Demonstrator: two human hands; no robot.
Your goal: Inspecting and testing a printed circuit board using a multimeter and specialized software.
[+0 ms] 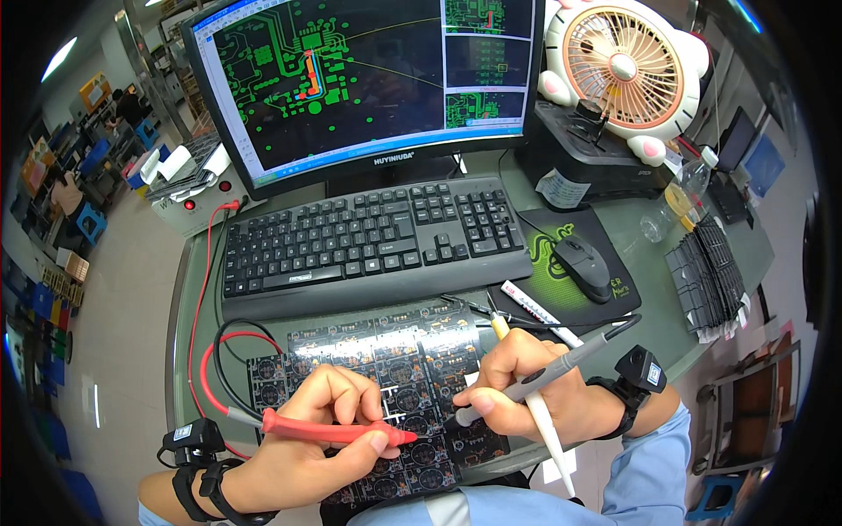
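Note:
My left hand is closed around a red test probe, its tip angled down to the right over the dark circuit board panel. My right hand grips a grey test probe with a black nose, which slants down to the left. The two probe tips come close together above the panel; whether they touch it I cannot tell. A slim tapered stick, white with a yellow upper end, is also tucked in my right hand. The panel lies on the green bench top, partly hidden by both hands.
A black keyboard and a monitor showing a board layout stand behind the panel. At the right are a mouse on its mat, a white marker, a fan, bottles and dark racks. Red and black leads loop at the left.

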